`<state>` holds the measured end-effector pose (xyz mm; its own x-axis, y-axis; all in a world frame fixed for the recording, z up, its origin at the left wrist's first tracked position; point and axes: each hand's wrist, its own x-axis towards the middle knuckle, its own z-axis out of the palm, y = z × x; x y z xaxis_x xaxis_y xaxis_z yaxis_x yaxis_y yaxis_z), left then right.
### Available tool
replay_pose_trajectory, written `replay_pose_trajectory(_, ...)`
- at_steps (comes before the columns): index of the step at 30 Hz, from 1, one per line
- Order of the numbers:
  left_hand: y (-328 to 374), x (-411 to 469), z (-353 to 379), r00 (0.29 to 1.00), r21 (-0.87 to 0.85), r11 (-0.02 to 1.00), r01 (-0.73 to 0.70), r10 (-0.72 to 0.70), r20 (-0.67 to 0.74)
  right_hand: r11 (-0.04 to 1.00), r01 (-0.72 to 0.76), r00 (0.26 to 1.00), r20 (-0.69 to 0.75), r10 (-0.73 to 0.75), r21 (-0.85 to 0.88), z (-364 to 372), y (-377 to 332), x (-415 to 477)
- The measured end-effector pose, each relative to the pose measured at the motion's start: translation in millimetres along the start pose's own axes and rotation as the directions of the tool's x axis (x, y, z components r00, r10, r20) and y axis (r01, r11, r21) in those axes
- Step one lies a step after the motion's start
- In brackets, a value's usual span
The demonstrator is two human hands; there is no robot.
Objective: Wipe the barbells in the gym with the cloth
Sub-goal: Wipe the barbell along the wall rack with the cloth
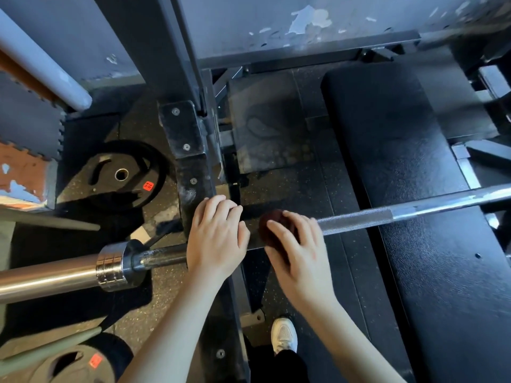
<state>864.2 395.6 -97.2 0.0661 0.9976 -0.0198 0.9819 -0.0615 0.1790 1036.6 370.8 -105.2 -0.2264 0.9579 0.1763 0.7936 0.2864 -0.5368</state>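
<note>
Head view: both hands on the barbell, cloth under the right one

Head view, looking down. The barbell (356,219) runs from lower left up to the right edge. Its chrome sleeve and collar are at left and its knurled shaft crosses above the black padded bench (401,161) at right.

The left hand (217,236) sits on the shaft just right of the collar, palm down. Its fingers are bent forward over the bar and close together, gripping it. The bar is hidden under the hand.

The right hand (298,250) is just beside the left, with a small gap between them. Its fingers are slightly spread and curled round a bunched dark red cloth (272,228), holding it against the shaft. The cloth pokes out on the left side of the hand, and the fingertips reach the start of the knurling. The hand's edges are a bit blurred.

The dark rack upright (182,139) with its bolts stands right behind the left hand, and the fingertips are near its base.

On the speckled rubber floor (279,183), left of the upright, a black weight plate (132,189) lies flat with a red label reading 15 KG. A second plate (83,363) with a red label is at bottom left, partly cut off, and its label is unreadable.

A white shoe (284,335) shows at bottom centre, between the forearms, on the floor beside the bench.

The grey wall (276,23) at the top has peeling paint.
</note>
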Motion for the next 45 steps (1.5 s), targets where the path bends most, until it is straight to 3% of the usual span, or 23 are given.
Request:
replay_pose_trajectory(2, -0.3, 1.4, -0.2, 1.000, -0.005, 1.000, 0.006, -0.006, -0.003, 0.995, 0.099, 0.995, 0.024, -0.098, -0.024, -5.5, 10.1, 7.4)
replay_pose_trajectory(4, -0.3, 3.1, -0.4, 1.000, -0.004, 1.000, 0.011, -0.011, 0.004, 0.990, 0.093, 0.995, -0.022, -0.096, -0.106, -17.0, 32.2, 14.5)
replay_pose_trajectory(6, -0.4, 3.9, 0.3, 1.000, 0.005, 1.000, 0.013, -0.013, 0.006, 0.992, -0.036, 0.993, -0.117, 0.022, -0.120, -25.7, 43.8, 15.8)
replay_pose_trajectory(9, 0.0, 3.5, 0.5, 1.000, 0.020, 1.000, 0.014, -0.014, 0.002, 0.981, -0.194, 0.957, -0.223, 0.187, -0.006, -11.2, 16.8, 10.9)
replay_pose_trajectory(12, 1.0, 2.4, 1.0, 1.000, 0.031, 0.999, 0.007, -0.008, 0.012, 1.000, -0.025, 0.995, -0.096, 0.025, 0.004, 4.6, -5.8, 4.2)
replay_pose_trajectory(15, 0.7, 1.0, 1.2, 0.999, 0.021, 1.000, 0.002, -0.002, 0.036, 0.990, 0.092, 0.995, -0.032, -0.096, -0.111, -17.2, 23.8, 10.0)
replay_pose_trajectory(17, 1.0, 1.7, 1.5, 0.999, 0.022, 1.000, -0.003, 0.002, 0.041, 0.987, -0.038, 0.989, -0.146, 0.015, -0.158, -32.7, 47.4, 16.7)
replay_pose_trajectory(19, 0.4, 2.7, 2.0, 0.999, 0.036, 0.999, -0.010, 0.008, 0.047, 0.971, -0.226, 0.940, -0.278, 0.196, -0.080, -33.8, 50.2, 20.2)
replay_pose_trajectory(21, 0.0, 3.2, 3.0, 0.998, 0.048, 0.999, -0.012, 0.009, 0.054, 0.963, -0.270, 0.917, -0.309, 0.251, -0.020, -21.9, 34.9, 18.5)
replay_pose_trajectory(25, 23.9, 14.6, 1.9, 0.992, -0.039, 0.999, 0.010, -0.004, 0.129, 0.994, 0.011, 0.985, -0.168, -0.030, -0.110, -22.8, 31.1, 11.0)
replay_pose_trajectory(27, 41.3, 22.1, 4.8, 0.982, -0.084, 0.996, -0.010, 0.026, 0.189, 0.977, 0.048, 0.988, -0.136, -0.078, -0.206, -37.0, 54.5, 18.2)
replay_pose_trajectory(29, 47.9, 24.8, 8.9, 0.981, -0.083, 0.997, -0.002, 0.018, 0.192, 0.961, -0.140, 0.969, -0.230, 0.084, -0.240, -51.7, 83.1, 31.3)
replay_pose_trajectory(31, 45.7, 23.5, 10.7, 0.982, -0.082, 0.996, 0.028, -0.012, 0.188, 0.918, -0.363, 0.887, -0.359, 0.289, -0.159, -57.0, 94.0, 38.4)
replay_pose_trajectory(32, 44.1, 22.5, 11.6, 0.983, -0.075, 0.997, 0.031, -0.017, 0.181, 0.914, -0.384, 0.869, -0.385, 0.311, -0.129, -52.7, 88.4, 38.7)
replay_pose_trajectory(34, 44.9, 23.0, 11.8, 0.986, -0.054, 0.998, 0.033, -0.023, 0.168, 0.953, -0.278, 0.918, -0.327, 0.226, -0.123, -35.1, 64.3, 35.3)
replay_pose_trajectory(36, 47.0, 24.3, 11.0, 0.987, -0.044, 0.998, 0.035, -0.028, 0.156, 0.986, -0.113, 0.980, -0.180, 0.090, -0.122, -23.9, 45.6, 28.2)
replay_pose_trajectory(39, 46.7, 22.0, 11.3, 0.989, -0.049, 0.998, 0.030, -0.022, 0.144, 0.982, -0.002, 0.998, -0.069, -0.011, -0.188, -42.6, 74.0, 32.6)
replay_pose_trajectory(41, 47.2, 20.7, 11.3, 0.991, -0.041, 0.999, 0.026, -0.021, 0.135, 0.962, -0.120, 0.986, -0.139, 0.087, -0.245, -63.6, 108.4, 36.7)
replay_pose_trajectory(43, 48.7, 19.3, 11.5, 0.993, -0.027, 0.999, 0.019, -0.016, 0.117, 0.928, -0.305, 0.929, -0.280, 0.241, -0.216, -72.9, 123.0, 35.7)
replay_pose_trajectory(45, 49.3, 17.6, 11.2, 0.995, -0.018, 1.000, 0.006, -0.004, 0.102, 0.923, -0.345, 0.907, -0.313, 0.282, -0.168, -59.7, 103.0, 34.3)
